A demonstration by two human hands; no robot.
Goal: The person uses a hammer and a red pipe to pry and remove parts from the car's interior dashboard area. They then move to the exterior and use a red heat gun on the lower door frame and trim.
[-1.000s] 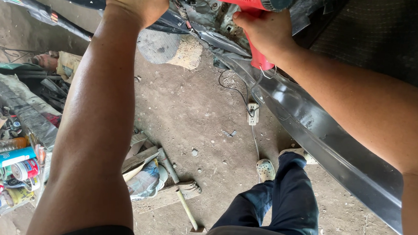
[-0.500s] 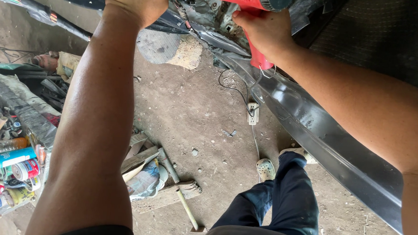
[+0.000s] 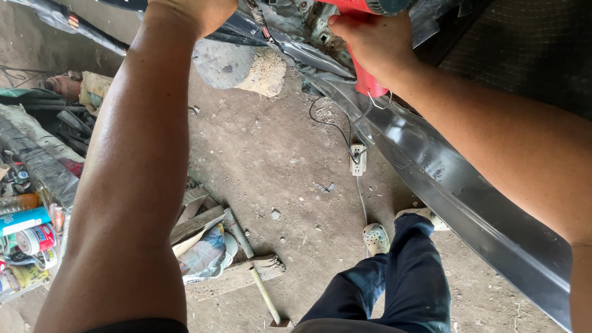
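The right hand [image 3: 375, 40] was clenched around the handle of a red power tool [image 3: 356, 16], up at about one o'clock, the tool's body pressed in against a tangle of dark, bent metal [image 3: 295, 33] at twelve. A thin cord hung from the base of the handle and trailed down to a white socket block [image 3: 358, 159] lying on the dirt floor [image 3: 277, 146] near the centre.

The left hand [image 3: 193, 2] was at eleven o'clock, curled against the same dark metal; its fingers were turned away, so I could not tell whether it gripped the piece or only pressed on it. The left forearm ran from there down to seven o'clock.

A long glossy black panel [image 3: 468, 194] slanted from just under the tool toward four o'clock. Below it, at five to six o'clock, a leg in dark blue trousers [image 3: 397, 291] ended in pale clogs [image 3: 376, 238].

At six to seven o'clock a hammer [image 3: 252, 264] lay among wooden offcuts [image 3: 197, 219]. At nine o'clock spray cans and tubes [image 3: 10, 230] were crowded together. A rough chunk of stone [image 3: 240, 65] sat at eleven, just below the metal.
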